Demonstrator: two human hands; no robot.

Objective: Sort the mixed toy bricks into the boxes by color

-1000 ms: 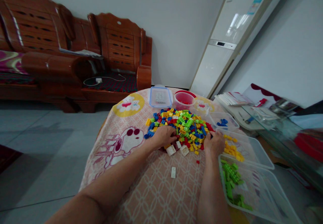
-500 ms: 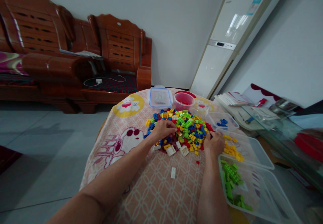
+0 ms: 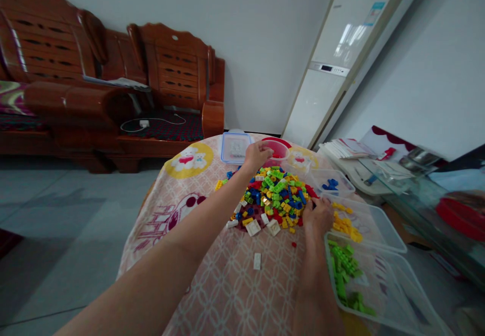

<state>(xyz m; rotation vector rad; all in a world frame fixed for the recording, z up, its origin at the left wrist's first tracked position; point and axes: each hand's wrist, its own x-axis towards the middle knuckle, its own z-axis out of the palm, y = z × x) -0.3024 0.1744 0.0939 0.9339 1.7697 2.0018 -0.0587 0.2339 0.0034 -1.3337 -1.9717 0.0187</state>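
Note:
My left hand (image 3: 259,155) is over the near left rim of a round clear tub (image 3: 279,157) with red bricks in it. Its fingertips are pinched together, and whatever they hold is too small to make out. My right hand (image 3: 318,216) rests at the right edge of a mixed heap of toy building bricks (image 3: 278,189), fingers curled inward. What lies between those fingers is hidden. Several white bricks (image 3: 253,227) lie along the heap's near side. Closer to me are a single white brick (image 3: 257,261) and a small red piece (image 3: 294,244).
Right of the heap stand clear boxes holding blue bricks (image 3: 330,184), yellow bricks (image 3: 343,225) and green bricks (image 3: 345,270). A blue-rimmed clear container (image 3: 235,149) sits at the back. A glass-topped side table (image 3: 413,194) borders the right, and a wooden sofa (image 3: 170,78) stands behind.
My left hand has moved from the heap's left part, away from me, to the round tub. My right hand stays beside the heap's right edge. The view has shifted slightly.

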